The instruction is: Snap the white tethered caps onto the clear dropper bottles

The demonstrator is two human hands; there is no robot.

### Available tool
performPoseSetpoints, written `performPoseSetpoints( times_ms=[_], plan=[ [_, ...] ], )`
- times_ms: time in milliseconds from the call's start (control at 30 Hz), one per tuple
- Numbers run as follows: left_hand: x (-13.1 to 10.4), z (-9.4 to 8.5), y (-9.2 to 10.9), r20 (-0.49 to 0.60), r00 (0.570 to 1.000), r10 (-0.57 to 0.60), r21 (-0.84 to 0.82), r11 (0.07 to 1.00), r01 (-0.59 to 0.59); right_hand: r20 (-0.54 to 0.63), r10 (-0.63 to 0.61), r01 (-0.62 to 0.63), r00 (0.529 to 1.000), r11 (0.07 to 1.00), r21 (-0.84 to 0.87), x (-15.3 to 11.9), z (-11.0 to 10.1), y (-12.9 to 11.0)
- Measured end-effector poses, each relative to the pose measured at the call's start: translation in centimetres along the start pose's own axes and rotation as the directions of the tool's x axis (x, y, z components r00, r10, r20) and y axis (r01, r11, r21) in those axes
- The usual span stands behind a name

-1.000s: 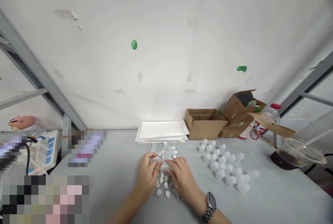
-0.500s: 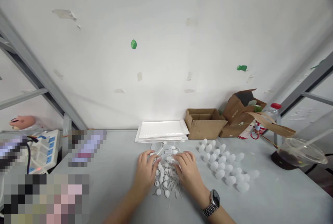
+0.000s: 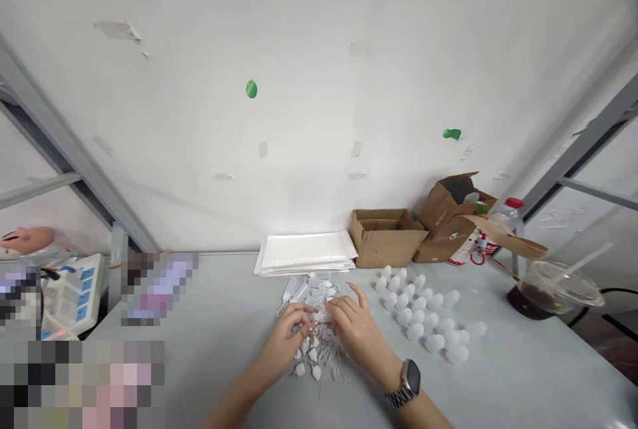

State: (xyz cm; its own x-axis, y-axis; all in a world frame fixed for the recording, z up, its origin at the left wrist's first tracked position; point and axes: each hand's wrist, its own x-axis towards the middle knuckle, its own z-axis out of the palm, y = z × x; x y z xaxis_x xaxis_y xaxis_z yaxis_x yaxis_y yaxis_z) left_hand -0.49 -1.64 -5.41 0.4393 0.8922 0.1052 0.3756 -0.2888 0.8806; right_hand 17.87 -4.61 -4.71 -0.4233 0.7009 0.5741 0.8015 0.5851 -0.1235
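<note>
My left hand [image 3: 288,337] is at the left of a pile of small white pieces [image 3: 314,354], its thumb and fingertips bent together at a small translucent white piece [image 3: 321,315]. From the other side, my right hand [image 3: 353,324] grips the same piece, its index finger raised away from the others. The piece is partly hidden by the fingers, so its exact kind does not show. Below the hands lie small white knob-like parts with thin strings. Clear flat plastic pieces [image 3: 300,292] lie just beyond the hands.
Rows of frosted white egg-shaped pieces [image 3: 416,331] stand at right. White padded envelopes [image 3: 306,250] are stacked by the wall, beside an open cardboard box [image 3: 389,248] and a brown paper bag [image 3: 441,233]. A drink cup [image 3: 535,299] stands far right; a power strip [image 3: 90,293] lies left.
Both hands have drawn closer together over the pile and slightly nearer to me. The right index finger has lifted. The whole view has shifted a little.
</note>
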Motion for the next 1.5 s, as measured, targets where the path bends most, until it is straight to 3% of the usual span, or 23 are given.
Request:
performPoseSetpoints(
  times_ms=[200,267,367,467,600,733,800,867,1167,1367,1500],
  plan=[
    [-0.3,-0.9,1.4,0.079,0.997,0.008,0.051,0.999,-0.012,0.089,-0.024,0.033,0.996,0.995,-0.097,-1.4,-1.7,1.9],
    [-0.2,-1.2,1.0,0.063,0.998,0.024,0.089,0.996,-0.030,0.042,0.058,-0.052,0.997,0.990,-0.131,-2.5,-2.4,3.0],
    [0.3,-1.4,-0.1,-0.058,0.995,0.086,0.246,0.967,-0.069,-0.025,0.229,-0.231,0.973,0.969,-0.085,-4.3,-3.5,4.3],
    [0.6,-1.2,-1.0,-0.109,0.981,0.161,0.388,0.915,-0.107,-0.008,0.421,-0.420,0.907,0.906,0.041,-5.7,-4.7,4.7],
    [0.8,-1.2,-1.7,-0.211,0.963,0.165,0.412,0.909,-0.065,-0.045,0.624,-0.609,0.780,0.775,0.167,-6.6,-6.0,5.2],
    [1.5,-2.0,-3.5,-0.395,0.909,0.130,0.525,0.844,0.108,-0.308,0.630,-0.617,0.713,0.772,0.149,-7.0,-7.7,6.7],
    [2.0,-2.4,-4.4,-0.407,0.909,0.092,0.578,0.796,0.179,-0.394,0.633,-0.643,0.666,0.755,0.126,-7.3,-8.5,7.5],
    [2.4,-2.4,-5.1,-0.389,0.920,0.054,0.604,0.769,0.210,-0.400,0.658,-0.673,0.638,0.729,0.125,-7.4,-9.1,8.1],
    [2.4,-2.3,-5.6,-0.360,0.931,0.058,0.625,0.756,0.195,-0.165,0.686,-0.701,0.709,0.710,-0.061,-7.7,-8.1,9.5],
    [2.2,-2.6,-5.6,-0.357,0.931,0.074,0.633,0.753,0.183,-0.067,0.641,-0.636,0.764,0.733,-0.242,-7.9,-7.1,9.9],
    [2.1,-2.6,-5.5,-0.360,0.930,0.076,0.630,0.754,0.183,0.019,0.633,-0.593,0.774,0.735,-0.329,-7.4,-7.0,10.2]
  ],
)
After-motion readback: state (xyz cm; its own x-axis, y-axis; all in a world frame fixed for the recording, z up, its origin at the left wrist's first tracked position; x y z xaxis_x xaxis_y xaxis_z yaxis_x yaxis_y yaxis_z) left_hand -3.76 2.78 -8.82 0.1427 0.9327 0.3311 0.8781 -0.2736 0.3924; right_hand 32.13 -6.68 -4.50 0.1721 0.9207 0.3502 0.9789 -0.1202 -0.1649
